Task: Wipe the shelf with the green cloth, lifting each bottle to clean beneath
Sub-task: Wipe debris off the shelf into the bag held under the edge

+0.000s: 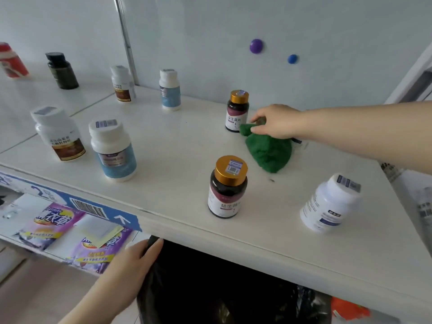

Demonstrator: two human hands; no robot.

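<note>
A white shelf (177, 146) runs along a pale wall (304, 31) that carries two round magnets, one purple (256, 46) and one blue (292, 59). Nine bottles stand on it: two dark ones with gold caps (237, 111) (228, 187), two white with blue labels (170, 89) (113, 150), two white with brown labels (122, 83) (58, 133), one plain white (330, 202), one black (62, 70) and one red (11, 60) at the far left. One green cloth (268, 150) lies bunched on the shelf just right of the farther gold-capped bottle. The right hand (275, 121) pinches the cloth's upper corner between curled fingers, close beside that bottle. The left hand (138, 256), below the shelf edge, grips the rim of a black bag (210, 288) with fingers wrapped over it.
</note>
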